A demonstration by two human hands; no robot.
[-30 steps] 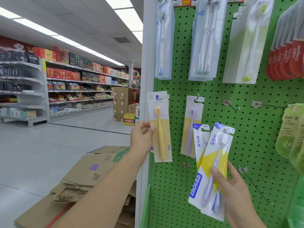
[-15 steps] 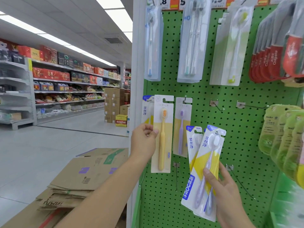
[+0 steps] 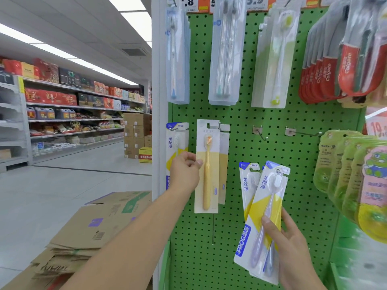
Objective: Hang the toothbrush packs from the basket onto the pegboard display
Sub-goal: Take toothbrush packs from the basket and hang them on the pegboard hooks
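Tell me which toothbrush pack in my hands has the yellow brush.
The pack your left hand pinches at the pegboard; the packs in your right hand hold pale purple brushes.

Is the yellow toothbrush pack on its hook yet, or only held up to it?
Cannot tell. The left hand pinches the yellow toothbrush pack upright, its hang slot level with the hook, not clearly threaded.

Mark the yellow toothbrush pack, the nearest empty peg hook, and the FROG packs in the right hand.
yellow toothbrush pack (image 3: pixel 207 174), head view, on the yellow handle.
empty peg hook (image 3: pixel 260 133), head view, on the wire shaft.
FROG toothbrush packs (image 3: pixel 265 208), head view, on the front pack's yellow card.
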